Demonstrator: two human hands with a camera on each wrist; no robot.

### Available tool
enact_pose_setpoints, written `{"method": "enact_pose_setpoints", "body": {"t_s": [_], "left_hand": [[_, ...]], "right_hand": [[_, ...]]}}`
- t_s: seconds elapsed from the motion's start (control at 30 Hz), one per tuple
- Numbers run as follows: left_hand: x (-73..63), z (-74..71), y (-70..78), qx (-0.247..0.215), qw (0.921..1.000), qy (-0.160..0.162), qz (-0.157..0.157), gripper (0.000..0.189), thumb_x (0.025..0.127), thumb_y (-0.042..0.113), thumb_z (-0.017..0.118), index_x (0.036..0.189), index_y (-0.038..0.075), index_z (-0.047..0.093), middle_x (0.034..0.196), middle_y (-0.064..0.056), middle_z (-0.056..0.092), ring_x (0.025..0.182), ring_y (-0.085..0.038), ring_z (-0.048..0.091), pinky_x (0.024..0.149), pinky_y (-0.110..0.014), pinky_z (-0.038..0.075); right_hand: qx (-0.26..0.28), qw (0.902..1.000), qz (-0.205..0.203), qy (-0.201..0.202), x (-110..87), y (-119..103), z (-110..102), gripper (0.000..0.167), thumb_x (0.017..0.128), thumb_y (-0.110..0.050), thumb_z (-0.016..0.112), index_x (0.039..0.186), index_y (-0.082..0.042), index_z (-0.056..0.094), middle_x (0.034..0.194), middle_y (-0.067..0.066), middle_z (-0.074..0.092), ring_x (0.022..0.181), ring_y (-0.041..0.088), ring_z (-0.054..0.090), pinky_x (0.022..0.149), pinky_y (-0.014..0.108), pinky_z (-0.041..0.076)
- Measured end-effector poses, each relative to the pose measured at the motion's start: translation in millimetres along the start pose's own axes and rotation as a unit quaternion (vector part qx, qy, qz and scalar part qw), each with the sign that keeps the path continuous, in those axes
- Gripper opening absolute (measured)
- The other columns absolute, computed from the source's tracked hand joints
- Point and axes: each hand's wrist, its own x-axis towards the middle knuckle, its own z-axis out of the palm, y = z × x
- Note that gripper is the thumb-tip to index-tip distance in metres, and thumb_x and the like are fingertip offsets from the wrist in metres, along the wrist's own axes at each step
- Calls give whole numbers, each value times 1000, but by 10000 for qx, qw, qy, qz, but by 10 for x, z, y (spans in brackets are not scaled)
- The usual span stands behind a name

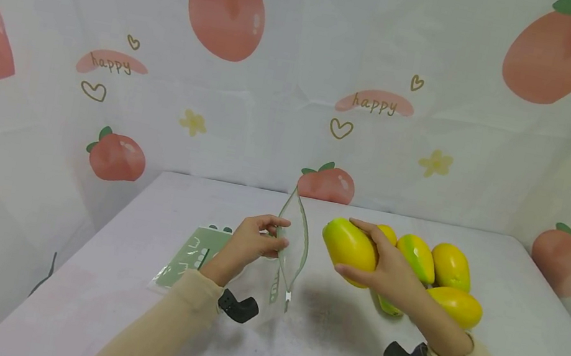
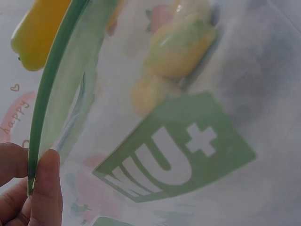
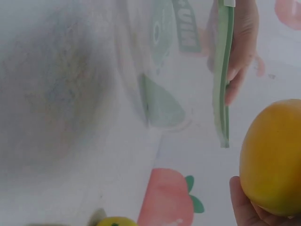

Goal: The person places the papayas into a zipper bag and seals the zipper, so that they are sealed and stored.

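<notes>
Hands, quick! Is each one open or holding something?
Left hand: closed, pinching the clear bag.
Right hand: closed, holding a yellow-green fruit.

Green-rimmed bag (image 2: 178, 146) in left hand (image 2: 46, 188)

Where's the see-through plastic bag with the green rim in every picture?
Head: the see-through, green-rimmed plastic bag is near the middle, its mouth open.
Left wrist: it fills most of the picture, its green rim curving down the left side.
Right wrist: its rim runs down the upper right.
Shared landmark: the left hand, at the rim in all three.
</notes>
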Motion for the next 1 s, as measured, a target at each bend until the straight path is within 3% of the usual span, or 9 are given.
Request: {"method": "enact_pose_setpoints", "body": {"t_s": [0.47, 0.77, 1.0], "left_hand": [[-6, 6, -6, 227, 9997, 28, -53, 35, 83, 4, 73, 118, 5, 68, 88, -3, 47, 66, -12, 58, 73, -33, 60], [13, 17, -1, 474, 9987, 100, -156, 36, 84, 1, 71, 120, 2, 66, 87, -4, 47, 63, -13, 58, 72, -31, 60], [6, 3, -13, 357, 9993, 51, -64, 37, 84, 2, 72, 120, 5, 66, 88, -3, 47, 66, -12, 58, 73, -32, 60]], "right_hand": [[1007, 9942, -377, -34, 74, -72, 288, 78, 80, -29, 80, 145, -23, 37, 128, 9, 54, 94, 24, 54, 77, 34, 51], [1074, 9935, -249, -280, 100, -59, 449, 77, 79, -31, 80, 142, -21, 36, 135, 6, 49, 99, 24, 54, 84, 35, 51], [1010, 9941, -92, -383, 120, -57, 479, 74, 77, -34, 81, 134, -17, 38, 131, 6, 50, 99, 23, 55, 86, 34, 51]]}}
